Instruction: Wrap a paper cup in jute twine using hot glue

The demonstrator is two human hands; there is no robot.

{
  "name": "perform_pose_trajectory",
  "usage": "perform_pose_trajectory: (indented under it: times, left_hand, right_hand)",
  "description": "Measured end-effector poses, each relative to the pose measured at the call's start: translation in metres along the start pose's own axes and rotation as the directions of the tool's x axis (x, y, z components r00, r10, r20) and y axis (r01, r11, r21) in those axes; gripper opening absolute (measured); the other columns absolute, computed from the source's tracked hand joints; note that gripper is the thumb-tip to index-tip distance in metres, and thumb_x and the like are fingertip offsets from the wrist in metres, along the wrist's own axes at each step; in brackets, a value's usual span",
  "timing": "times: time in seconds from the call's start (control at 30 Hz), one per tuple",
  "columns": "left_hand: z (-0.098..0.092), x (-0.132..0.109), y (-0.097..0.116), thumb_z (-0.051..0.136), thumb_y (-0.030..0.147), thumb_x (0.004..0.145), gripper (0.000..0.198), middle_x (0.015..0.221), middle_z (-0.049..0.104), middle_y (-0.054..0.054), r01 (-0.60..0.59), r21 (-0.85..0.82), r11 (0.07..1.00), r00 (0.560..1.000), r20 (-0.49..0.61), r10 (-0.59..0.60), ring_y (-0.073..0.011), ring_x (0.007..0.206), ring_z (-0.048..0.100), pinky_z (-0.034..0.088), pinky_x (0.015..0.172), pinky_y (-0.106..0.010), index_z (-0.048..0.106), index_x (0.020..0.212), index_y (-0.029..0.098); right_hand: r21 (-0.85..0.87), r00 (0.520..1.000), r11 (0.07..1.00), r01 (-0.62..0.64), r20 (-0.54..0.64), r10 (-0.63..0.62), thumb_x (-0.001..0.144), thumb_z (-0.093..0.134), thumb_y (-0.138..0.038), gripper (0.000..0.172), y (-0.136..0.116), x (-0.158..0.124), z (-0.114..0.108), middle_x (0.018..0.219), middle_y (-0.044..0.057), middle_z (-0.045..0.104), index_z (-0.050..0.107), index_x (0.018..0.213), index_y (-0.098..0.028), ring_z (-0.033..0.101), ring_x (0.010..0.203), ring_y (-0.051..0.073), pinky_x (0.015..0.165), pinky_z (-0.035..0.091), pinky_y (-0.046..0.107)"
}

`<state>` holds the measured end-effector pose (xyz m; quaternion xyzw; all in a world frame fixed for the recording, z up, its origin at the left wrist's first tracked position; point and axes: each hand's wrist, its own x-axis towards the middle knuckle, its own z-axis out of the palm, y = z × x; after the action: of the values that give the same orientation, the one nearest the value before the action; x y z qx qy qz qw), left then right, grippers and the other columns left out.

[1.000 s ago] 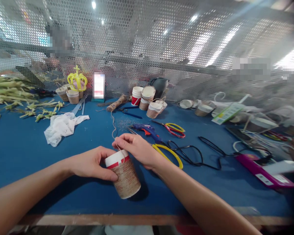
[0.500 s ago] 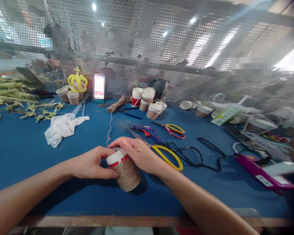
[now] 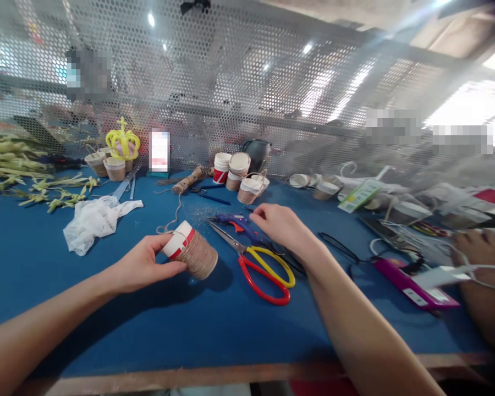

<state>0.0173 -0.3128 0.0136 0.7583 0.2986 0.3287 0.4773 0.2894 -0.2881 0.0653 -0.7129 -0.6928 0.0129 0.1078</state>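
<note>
My left hand [image 3: 150,261] holds a paper cup [image 3: 196,253] tipped on its side, thumb along the outside and the other fingers at its rim. Twine is wound round the cup, leaving a white and red band bare at the mouth. A loose strand of twine [image 3: 178,206] runs from it toward a twine bundle [image 3: 188,180]. My right hand [image 3: 280,225] is closed beside a blue glue gun [image 3: 241,226], over the spot of the smaller scissors, whose handles it hides. What its fingers hold, if anything, is hidden. Large scissors [image 3: 241,250] with red and yellow handles lie between my hands.
Several twine-wrapped cups [image 3: 249,190] stand by a dark jug [image 3: 257,154] at the back. White crumpled cloth [image 3: 91,223] and green leaf strips [image 3: 66,192] lie left. A purple power strip [image 3: 414,283] and cables are right, near another person's hand [image 3: 476,247].
My right hand has left the cup and moved right, to beside the glue gun. My left hand has lifted the cup and tilted it further over.
</note>
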Motion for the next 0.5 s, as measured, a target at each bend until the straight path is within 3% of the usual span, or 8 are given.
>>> perform_pose_trajectory:
  times: [0.13, 0.27, 0.3, 0.43, 0.5]
  left_hand:
    - [0.001, 0.001, -0.002, 0.059, 0.021, 0.074, 0.017, 0.092, 0.066, -0.005, 0.033, 0.041, 0.999, 0.999, 0.016, -0.034, -0.0184, 0.085, 0.06, 0.046, 0.079, -0.028, 0.062, 0.088, 0.012]
    - [0.001, 0.003, -0.002, 0.058, 0.021, 0.074, 0.017, 0.091, 0.067, -0.005, 0.057, 0.066, 0.996, 0.998, 0.013, -0.058, -0.0188, 0.086, 0.06, 0.046, 0.081, -0.029, 0.062, 0.088, 0.012]
    - [0.001, 0.004, -0.002, 0.058, 0.022, 0.074, 0.017, 0.09, 0.067, -0.005, 0.064, 0.071, 0.995, 0.998, 0.004, -0.064, -0.019, 0.086, 0.06, 0.046, 0.081, -0.029, 0.061, 0.088, 0.012]
    - [0.001, 0.006, -0.002, 0.058, 0.023, 0.074, 0.019, 0.093, 0.066, -0.006, 0.078, 0.077, 0.994, 0.997, -0.031, -0.076, -0.0193, 0.086, 0.06, 0.046, 0.081, -0.03, 0.06, 0.089, 0.011]
    - [0.001, 0.006, -0.002, 0.059, 0.023, 0.073, 0.02, 0.092, 0.066, -0.006, 0.068, 0.077, 0.995, 0.997, -0.046, -0.064, -0.0185, 0.084, 0.06, 0.047, 0.079, -0.029, 0.06, 0.089, 0.011]
  right_hand:
    - [-0.014, 0.995, 0.999, -0.03, 0.097, 0.031, 0.069, 0.06, -0.023, 0.015, 0.011, 0.011, 0.024, 0.07, 0.014, 0.067, 0.058, 0.057, -0.015, 0.062, 0.071, 0.027, 0.06, 0.04, 0.032]
    - [0.049, 0.993, 0.995, -0.085, 0.092, 0.08, 0.065, 0.06, -0.016, 0.004, 0.009, 0.016, 0.043, 0.073, 0.014, 0.067, 0.058, 0.062, -0.014, 0.062, 0.072, 0.025, 0.059, 0.041, 0.029]
    - [0.076, 0.992, 0.992, -0.105, 0.079, 0.099, 0.065, 0.059, -0.015, 0.003, 0.008, 0.016, 0.044, 0.073, 0.013, 0.067, 0.059, 0.068, -0.014, 0.062, 0.072, 0.025, 0.059, 0.041, 0.029]
    - [0.219, 0.991, 0.967, -0.131, -0.005, 0.136, 0.072, 0.054, -0.019, 0.025, 0.002, 0.009, 0.028, 0.081, 0.01, 0.067, 0.054, 0.096, -0.013, 0.062, 0.071, 0.019, 0.058, 0.045, 0.026]
    - [0.379, 0.995, 0.921, -0.089, 0.002, 0.096, 0.075, 0.053, -0.023, 0.023, -0.006, -0.001, 0.014, 0.08, 0.007, 0.066, 0.052, 0.096, -0.014, 0.062, 0.066, 0.014, 0.057, 0.046, 0.024]
